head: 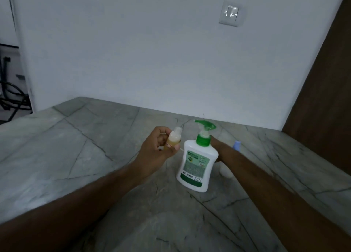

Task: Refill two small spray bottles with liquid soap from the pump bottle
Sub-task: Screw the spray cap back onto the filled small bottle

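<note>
A plain white wall [152,52] with a light switch [230,13] backs the grey veined stone worktop [66,147], and a brown wooden panel [326,80] closes it off along the right edge. My left hand [155,149] is raised over the middle of the worktop, fingers and thumb curled round a small spray bottle [173,139] with yellowish liquid in it; its neck is open at the top and tilts toward the pump. Just beside it on the right stands the pump bottle [196,165], white with a green label and a green pump head [206,125], upright and nearer the back edge than the front. My right arm reaches behind that bottle, so my right hand [213,139] is almost wholly hidden and I cannot tell whether it grips anything. Beyond my right forearm, toward the back right corner, a pale blue cap [237,147] shows, perhaps the second small bottle. A whitish rounded thing [226,172] lies under the forearm, just right of the pump bottle.
</note>
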